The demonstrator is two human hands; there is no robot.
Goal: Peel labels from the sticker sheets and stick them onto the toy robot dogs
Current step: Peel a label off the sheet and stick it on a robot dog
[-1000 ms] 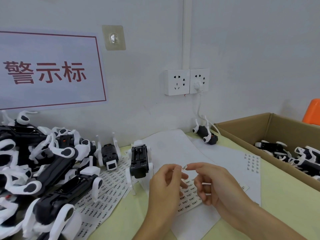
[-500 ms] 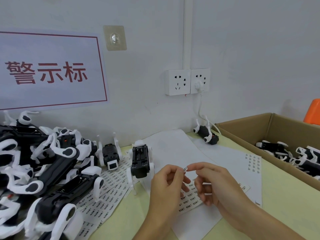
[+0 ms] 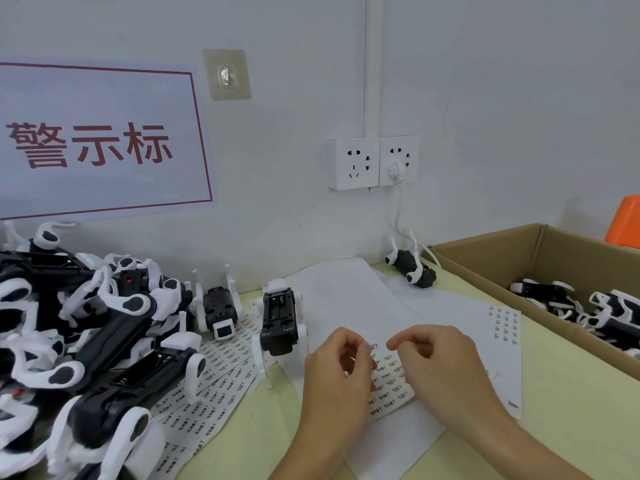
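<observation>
My left hand (image 3: 336,372) pinches a small white label (image 3: 372,346) at its fingertips above a sticker sheet (image 3: 391,379) with printed labels. My right hand (image 3: 440,365) hovers just right of the label with thumb and forefinger curled together, and I see nothing between them. A black and white toy robot dog (image 3: 280,323) lies belly up, its battery bay facing up, just left of my left hand. Another dog (image 3: 220,306) lies further left.
A pile of several toy dogs (image 3: 86,323) fills the left side, with more sticker sheets (image 3: 221,386) beside it. White backing paper (image 3: 346,292) lies behind my hands. A cardboard box (image 3: 485,268) with finished dogs stands at the right. One dog (image 3: 412,265) lies by the wall.
My hands have drawn slightly apart. The label that both hands pinched now stays at my left fingertips, and both hands are a little lower over the sheet.
</observation>
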